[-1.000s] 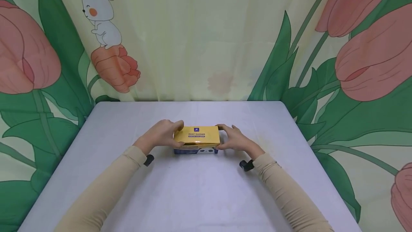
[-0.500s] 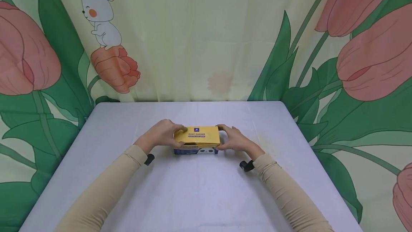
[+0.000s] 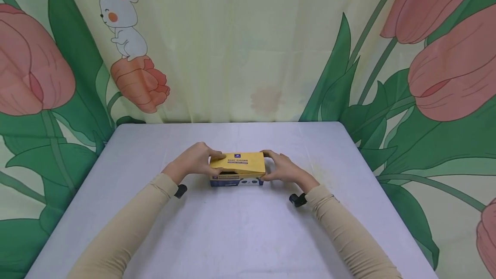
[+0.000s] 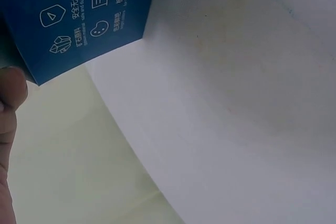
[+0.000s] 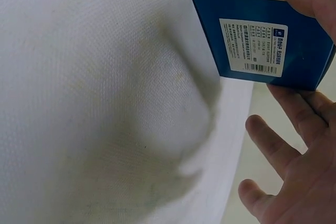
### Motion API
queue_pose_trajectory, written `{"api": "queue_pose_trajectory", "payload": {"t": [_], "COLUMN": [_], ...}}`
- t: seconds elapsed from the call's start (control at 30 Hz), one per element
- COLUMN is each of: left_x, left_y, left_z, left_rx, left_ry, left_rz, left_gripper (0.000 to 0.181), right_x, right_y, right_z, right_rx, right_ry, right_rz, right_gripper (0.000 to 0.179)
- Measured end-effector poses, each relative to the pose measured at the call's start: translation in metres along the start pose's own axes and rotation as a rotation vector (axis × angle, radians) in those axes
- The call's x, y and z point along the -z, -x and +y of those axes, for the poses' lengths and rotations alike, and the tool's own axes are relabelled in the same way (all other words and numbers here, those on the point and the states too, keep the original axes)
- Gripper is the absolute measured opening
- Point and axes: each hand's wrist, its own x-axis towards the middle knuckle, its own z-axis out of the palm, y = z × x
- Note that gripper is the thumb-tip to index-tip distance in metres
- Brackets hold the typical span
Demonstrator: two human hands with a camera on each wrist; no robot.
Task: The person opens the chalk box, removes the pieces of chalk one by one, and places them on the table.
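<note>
A small chalk box (image 3: 240,165) with a yellow lid and dark blue sides stands near the middle of the table in the head view. My left hand (image 3: 195,160) holds its left end, thumb at the front edge and a finger at the back of the lid. Along the lid's front left edge runs a dark gap. The right hand (image 3: 284,168) grips the other end between thumb and fingers. In the right wrist view, the box's blue end (image 5: 252,43) carries a white label, and two fingers are spread away from it. White icons mark the blue end (image 4: 79,19) in the left wrist view.
A white cloth covers the table (image 3: 240,231). Behind it hangs a pale curtain (image 3: 232,55) printed with tulips and a rabbit. Black wrist cameras (image 3: 297,200) sit under both beige sleeves.
The left hand's upper finger has slid slightly inward over the lid. The dark gap at the lid's front left edge has widened a little. The right hand keeps its hold.
</note>
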Motion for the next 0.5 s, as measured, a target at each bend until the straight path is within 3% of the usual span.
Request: {"api": "queue_pose_trajectory", "payload": {"t": [0.5], "left_x": [-0.0028], "left_y": [-0.0046], "left_z": [-0.0087], "left_rx": [0.167], "left_ry": [0.294], "left_rz": [0.091], "left_gripper": [0.033], "right_x": [-0.0006], "right_y": [0.0008], "right_z": [0.0046], "right_rx": [0.049], "right_ry": [-0.001], "right_rz": [0.014], "right_gripper": [0.093]}}
